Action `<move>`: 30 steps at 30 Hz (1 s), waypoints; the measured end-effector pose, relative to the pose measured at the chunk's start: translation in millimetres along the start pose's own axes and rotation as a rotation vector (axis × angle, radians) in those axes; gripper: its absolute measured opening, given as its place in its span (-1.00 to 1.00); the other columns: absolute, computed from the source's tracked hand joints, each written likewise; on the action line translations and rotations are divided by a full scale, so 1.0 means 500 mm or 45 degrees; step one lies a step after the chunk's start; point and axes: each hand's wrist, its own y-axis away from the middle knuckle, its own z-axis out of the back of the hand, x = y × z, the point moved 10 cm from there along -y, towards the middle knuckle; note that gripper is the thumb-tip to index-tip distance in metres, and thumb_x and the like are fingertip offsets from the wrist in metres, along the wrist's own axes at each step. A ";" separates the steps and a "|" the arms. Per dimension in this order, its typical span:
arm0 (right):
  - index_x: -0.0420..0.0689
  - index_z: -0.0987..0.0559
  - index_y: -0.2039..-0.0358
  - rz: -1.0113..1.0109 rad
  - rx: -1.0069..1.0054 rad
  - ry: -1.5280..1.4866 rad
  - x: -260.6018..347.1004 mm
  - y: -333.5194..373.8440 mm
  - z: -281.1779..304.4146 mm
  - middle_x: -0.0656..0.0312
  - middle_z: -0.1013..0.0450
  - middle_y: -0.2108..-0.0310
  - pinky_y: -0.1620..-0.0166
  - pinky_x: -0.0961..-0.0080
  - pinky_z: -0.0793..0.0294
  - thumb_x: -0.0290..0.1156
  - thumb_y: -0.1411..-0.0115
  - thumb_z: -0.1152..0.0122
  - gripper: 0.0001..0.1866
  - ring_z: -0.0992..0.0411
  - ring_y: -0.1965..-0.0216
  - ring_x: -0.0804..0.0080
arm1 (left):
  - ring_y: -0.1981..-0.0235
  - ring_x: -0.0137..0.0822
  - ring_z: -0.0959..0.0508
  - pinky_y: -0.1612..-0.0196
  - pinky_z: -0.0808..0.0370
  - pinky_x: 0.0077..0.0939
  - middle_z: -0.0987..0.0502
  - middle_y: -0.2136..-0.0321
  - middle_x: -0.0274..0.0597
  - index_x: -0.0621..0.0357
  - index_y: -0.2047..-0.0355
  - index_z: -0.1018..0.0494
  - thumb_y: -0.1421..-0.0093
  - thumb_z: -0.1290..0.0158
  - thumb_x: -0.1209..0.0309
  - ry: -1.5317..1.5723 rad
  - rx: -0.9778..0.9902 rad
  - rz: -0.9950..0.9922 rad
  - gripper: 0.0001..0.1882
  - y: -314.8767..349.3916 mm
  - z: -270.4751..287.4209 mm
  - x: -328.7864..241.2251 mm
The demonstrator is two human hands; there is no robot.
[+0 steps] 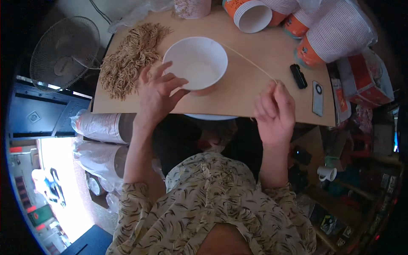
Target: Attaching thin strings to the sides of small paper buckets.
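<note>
In front of me on the table stands a round white paper bucket (194, 70), its open mouth facing up. My right hand (275, 110) is closed in a pinch on the end of a thin tan cord (248, 59). The cord runs taut and straight from those fingers to the far right rim of the bucket. Over the bucket's near left rim hovers my left hand (159, 89), fingers spread and nothing seen in them; whether a fingertip touches the rim I cannot tell. A heap of similar tan cords (131, 59) lies just left of the bucket.
Stacked white and orange buckets (335, 34) fill the table's far right, and one tipped bucket (253, 18) lies at the back. A black stapler-like object (298, 76) and a phone-like slab (317, 98) lie on the right. Left are a fan (63, 53) and bagged bucket stacks (100, 127).
</note>
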 end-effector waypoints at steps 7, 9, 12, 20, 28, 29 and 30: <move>-0.14 -0.45 0.18 -0.130 0.092 -0.436 -0.080 -0.048 -0.025 0.50 -0.08 0.65 0.52 0.66 -0.02 -0.25 -0.50 0.14 -0.74 0.01 0.65 0.70 | -0.04 -0.18 -0.55 -0.14 -0.29 -0.13 -0.64 0.29 -0.28 -0.02 0.22 -0.63 -0.12 -0.27 0.38 0.312 -0.442 0.069 -0.80 -0.018 -0.004 -0.103; -0.14 -0.45 0.19 -0.081 0.065 -0.534 -0.084 -0.057 -0.011 0.49 -0.08 0.64 0.52 0.66 -0.02 -0.27 -0.50 0.15 -0.75 0.01 0.64 0.71 | 0.11 -0.21 -0.62 0.05 -0.49 -0.35 -0.65 0.23 -0.14 0.20 0.14 -0.60 -0.24 -0.17 0.47 0.725 -0.468 0.108 -0.81 -0.001 -0.011 -0.112; -0.10 -0.49 0.24 -0.079 0.009 -0.482 -0.106 -0.060 -0.004 0.50 -0.11 0.64 0.54 0.65 -0.02 -0.19 -0.48 0.10 -0.72 0.02 0.65 0.70 | 0.28 -0.49 -0.58 0.17 -0.55 -0.56 -0.67 0.24 -0.19 0.33 0.08 -0.56 -0.39 -0.05 0.40 1.755 -0.138 0.553 -0.76 0.039 -0.104 -0.140; -0.13 -0.49 0.11 -0.127 -0.088 -0.336 -0.141 -0.045 0.061 0.43 -0.22 0.60 0.47 0.60 -0.15 -0.23 -0.44 0.00 -0.76 -0.14 0.59 0.62 | 0.44 -0.56 -0.58 0.40 -0.52 -0.67 -0.65 0.41 -0.27 0.26 0.16 -0.60 -0.30 -0.17 0.42 1.964 0.226 0.841 -0.83 0.113 -0.188 -0.118; -0.26 -0.51 -0.03 0.471 0.333 1.652 -0.092 0.036 -0.058 -0.03 -0.56 0.21 0.04 0.10 -0.48 -0.34 -0.33 -0.12 -0.66 -0.53 0.14 -0.09 | 0.45 -0.12 -0.63 0.36 -0.55 -0.32 -0.59 0.49 -0.07 0.23 0.29 -0.59 -0.12 -0.23 0.51 0.910 0.195 0.199 -0.86 0.083 -0.054 -0.135; -0.26 -0.52 0.02 0.325 0.465 1.631 -0.119 0.046 -0.068 -0.06 -0.55 0.26 0.13 0.11 -0.51 -0.37 -0.32 -0.13 -0.70 -0.54 0.19 -0.09 | 0.46 -0.07 -0.62 0.36 -0.55 -0.28 -0.58 0.51 -0.07 0.22 0.34 -0.59 -0.10 -0.24 0.51 0.839 0.190 0.121 -0.89 0.079 -0.044 -0.147; -0.26 -0.52 0.02 0.327 0.468 1.622 -0.121 0.053 -0.073 -0.06 -0.55 0.26 0.13 0.11 -0.51 -0.37 -0.32 -0.13 -0.70 -0.54 0.19 -0.09 | 0.46 -0.07 -0.62 0.36 -0.55 -0.28 -0.58 0.51 -0.07 0.22 0.34 -0.59 -0.10 -0.24 0.51 0.830 0.192 0.126 -0.89 0.078 -0.036 -0.148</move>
